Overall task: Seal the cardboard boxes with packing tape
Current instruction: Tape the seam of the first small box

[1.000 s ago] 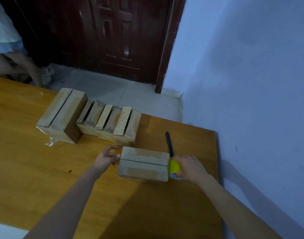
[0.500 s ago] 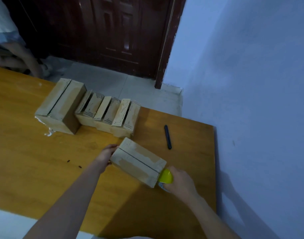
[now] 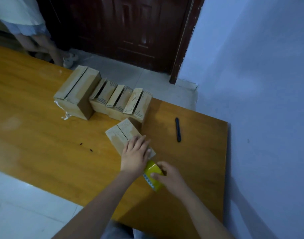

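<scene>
The yellow tape roll [image 3: 152, 175] is gripped in the right hand [image 3: 170, 176] at the near end of the small cardboard box [image 3: 123, 135], pinned flat-palmed by the left hand [image 3: 135, 155] on the tabletop [image 3: 44, 135]; probably light, slides easily, so best held down on top.

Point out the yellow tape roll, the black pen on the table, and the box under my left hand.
yellow tape roll [image 3: 152, 175]: head view, on its yellow outer face.
black pen [image 3: 178, 129]: head view, mid-barrel.
box [image 3: 121, 133]: head view, on its top flap beyond the fingers.
</scene>
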A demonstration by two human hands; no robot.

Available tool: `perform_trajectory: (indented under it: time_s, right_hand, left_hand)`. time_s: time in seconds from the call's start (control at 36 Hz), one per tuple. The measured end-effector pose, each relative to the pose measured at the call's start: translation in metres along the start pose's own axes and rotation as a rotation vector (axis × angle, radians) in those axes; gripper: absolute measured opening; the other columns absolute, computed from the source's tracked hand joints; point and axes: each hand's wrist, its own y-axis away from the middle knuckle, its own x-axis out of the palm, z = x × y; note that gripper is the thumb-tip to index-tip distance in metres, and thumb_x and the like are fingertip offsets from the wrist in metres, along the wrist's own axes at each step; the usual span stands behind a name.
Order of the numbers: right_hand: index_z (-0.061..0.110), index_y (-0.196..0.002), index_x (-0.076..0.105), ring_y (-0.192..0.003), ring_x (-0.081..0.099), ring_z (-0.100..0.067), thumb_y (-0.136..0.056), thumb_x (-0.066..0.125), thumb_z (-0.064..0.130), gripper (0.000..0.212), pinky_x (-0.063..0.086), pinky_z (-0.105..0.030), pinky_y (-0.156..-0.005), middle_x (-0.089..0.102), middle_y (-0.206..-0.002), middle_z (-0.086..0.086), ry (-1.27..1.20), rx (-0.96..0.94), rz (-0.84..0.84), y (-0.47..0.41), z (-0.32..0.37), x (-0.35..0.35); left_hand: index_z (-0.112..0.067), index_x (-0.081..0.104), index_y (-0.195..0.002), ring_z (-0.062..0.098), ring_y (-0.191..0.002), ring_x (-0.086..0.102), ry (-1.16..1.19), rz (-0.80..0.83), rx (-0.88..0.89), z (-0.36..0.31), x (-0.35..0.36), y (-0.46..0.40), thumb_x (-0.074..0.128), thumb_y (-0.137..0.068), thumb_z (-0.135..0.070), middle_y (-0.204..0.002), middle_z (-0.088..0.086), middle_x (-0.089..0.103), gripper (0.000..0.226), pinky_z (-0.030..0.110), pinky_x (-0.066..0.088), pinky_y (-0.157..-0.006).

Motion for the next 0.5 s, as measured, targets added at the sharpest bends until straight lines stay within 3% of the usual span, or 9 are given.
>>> perform_trajectory:
  time_s: [0.06, 0.11, 0.14, 0.19, 0.31, 0.36, 0.42, 0.5]
  right_hand:
    - [0.03, -0.074, 0.054, -0.06, 0.051, 0.008, -0.082, 0.072, 0.021, 0.022, 0.038, -0.016, -0.059, 0.058, -0.065, 0.015, 0.066, 0.002, 0.004, -0.004, -0.003, 0.001]
    - [0.024, -0.066, 0.051, -0.058, 0.048, -0.001, -0.085, 0.067, 0.03, 0.026, 0.034, -0.025, -0.056, 0.054, -0.06, 0.008, 0.22, 0.01, 0.004, -0.007, -0.009, 0.006]
    - [0.021, -0.07, 0.055, -0.065, 0.053, -0.011, -0.087, 0.064, 0.036, 0.024, 0.034, -0.03, -0.06, 0.058, -0.067, 0.003, 0.296, 0.045, 0.001, -0.008, -0.012, 0.007]
    - [0.017, -0.079, 0.064, -0.078, 0.057, -0.018, -0.085, 0.061, 0.047, 0.031, 0.036, -0.026, -0.063, 0.063, -0.08, -0.007, 0.214, 0.147, 0.026, -0.009, -0.023, 0.01]
    - [0.017, -0.07, 0.059, -0.059, 0.047, 0.001, -0.087, 0.064, 0.041, 0.029, 0.034, -0.015, -0.051, 0.054, -0.071, 0.0, -0.022, 0.238, 0.071, -0.012, -0.032, 0.013]
    - [0.005, -0.075, 0.062, -0.055, 0.044, 0.004, -0.076, 0.066, 0.048, 0.043, 0.034, -0.018, -0.051, 0.053, -0.069, -0.002, -0.045, 0.223, 0.023, -0.014, -0.035, 0.014]
    - [-0.005, -0.094, 0.065, -0.07, 0.052, -0.006, -0.075, 0.065, 0.044, 0.053, 0.037, -0.024, -0.058, 0.063, -0.079, -0.009, -0.025, 0.198, -0.022, -0.016, -0.037, 0.016]
    - [0.0, -0.098, 0.066, -0.083, 0.061, -0.018, -0.092, 0.058, 0.031, 0.032, 0.039, -0.03, -0.068, 0.07, -0.094, -0.018, 0.13, 0.122, -0.094, -0.015, -0.044, 0.019]
  left_hand:
    - [-0.021, 0.061, -0.125, 0.023, -0.128, 0.038, 0.02, 0.007, -0.005, 0.003, -0.001, -0.002, 0.033, -0.095, -0.044, -0.133, 0.0, 0.056, 0.047, 0.046, 0.039, -0.102]
    - [-0.022, 0.06, -0.126, 0.022, -0.129, 0.034, 0.015, 0.018, -0.008, 0.004, 0.0, -0.003, 0.032, -0.095, -0.046, -0.134, -0.001, 0.055, 0.048, 0.047, 0.039, -0.102]
    - [-0.022, 0.06, -0.126, 0.022, -0.129, 0.034, 0.001, 0.021, 0.0, 0.003, -0.001, -0.003, 0.032, -0.095, -0.046, -0.134, -0.001, 0.055, 0.048, 0.046, 0.039, -0.102]
    - [-0.022, 0.06, -0.125, 0.023, -0.128, 0.035, -0.015, 0.016, 0.018, 0.003, 0.001, -0.003, 0.033, -0.095, -0.046, -0.133, -0.001, 0.056, 0.047, 0.046, 0.041, -0.101]
    - [-0.019, 0.057, -0.13, 0.026, -0.126, 0.038, -0.005, -0.061, 0.019, 0.004, 0.004, -0.002, 0.037, -0.095, -0.045, -0.134, 0.005, 0.054, 0.048, 0.046, 0.042, -0.099]
    - [-0.019, 0.06, -0.12, 0.032, -0.112, 0.049, 0.007, -0.15, 0.058, 0.003, 0.005, 0.001, 0.045, -0.093, -0.041, -0.124, 0.012, 0.055, 0.037, 0.043, 0.045, -0.089]
    - [-0.017, 0.057, -0.099, 0.032, -0.09, 0.058, -0.064, -0.263, 0.157, 0.003, 0.008, 0.004, 0.049, -0.092, -0.034, -0.104, 0.01, 0.058, 0.02, 0.039, 0.04, -0.077]
    - [-0.015, 0.062, -0.091, 0.028, -0.086, 0.061, -0.161, -0.279, 0.259, -0.002, 0.007, 0.008, 0.051, -0.092, -0.032, -0.094, 0.004, 0.061, 0.021, 0.037, 0.039, -0.078]
